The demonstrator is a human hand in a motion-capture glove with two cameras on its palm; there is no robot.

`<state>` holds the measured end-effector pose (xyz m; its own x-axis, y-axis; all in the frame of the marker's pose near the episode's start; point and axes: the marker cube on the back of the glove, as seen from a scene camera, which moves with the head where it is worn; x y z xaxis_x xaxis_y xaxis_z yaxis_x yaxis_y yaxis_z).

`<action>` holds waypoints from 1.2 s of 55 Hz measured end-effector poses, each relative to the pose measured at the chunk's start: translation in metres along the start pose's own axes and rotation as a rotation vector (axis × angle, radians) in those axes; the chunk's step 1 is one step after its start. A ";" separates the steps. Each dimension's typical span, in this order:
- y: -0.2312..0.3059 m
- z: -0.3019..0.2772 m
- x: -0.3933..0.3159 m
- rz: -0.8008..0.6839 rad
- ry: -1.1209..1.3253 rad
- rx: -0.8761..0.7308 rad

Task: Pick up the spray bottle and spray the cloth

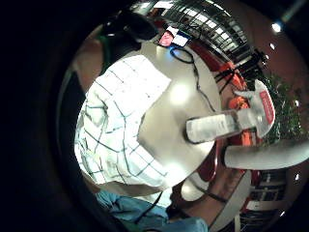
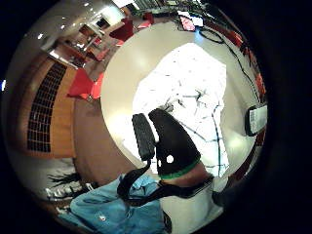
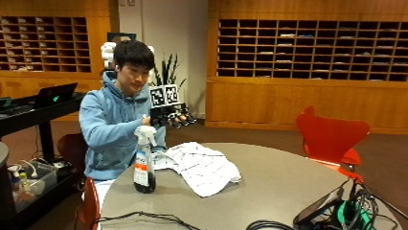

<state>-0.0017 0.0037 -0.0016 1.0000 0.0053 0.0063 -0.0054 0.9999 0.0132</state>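
Observation:
A clear spray bottle [image 3: 144, 165] with a white trigger head and dark liquid stands upright on the round grey table [image 3: 274, 187], near its left edge. A white checked cloth [image 3: 201, 166] lies crumpled just to the right of it. My gloved right hand [image 3: 171, 117] hovers at chest height above and behind the bottle, its fingers relaxed and holding nothing. In the little finger side palm view, the bottle [image 1: 222, 125] and the cloth [image 1: 120, 125] lie below the palm. The thumb side palm view shows the gloved thumb [image 2: 170, 141] over the cloth [image 2: 195, 92].
A red chair [image 3: 331, 136] stands at the table's far right. Cables and small devices [image 3: 331, 215] crowd the front right edge, and another cable [image 3: 140, 220] lies at the front. A black cart with a laptop [image 3: 54, 96] is at the left.

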 end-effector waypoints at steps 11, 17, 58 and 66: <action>0.012 -0.012 0.011 0.042 -0.079 0.099; 0.018 -0.020 0.017 0.076 -0.116 0.168; 0.098 -0.028 0.089 0.426 -0.563 0.803; 0.099 -0.006 0.113 0.534 -0.641 0.865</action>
<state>0.1105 0.1036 -0.0059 0.6867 0.1629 0.7085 -0.6658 0.5320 0.5231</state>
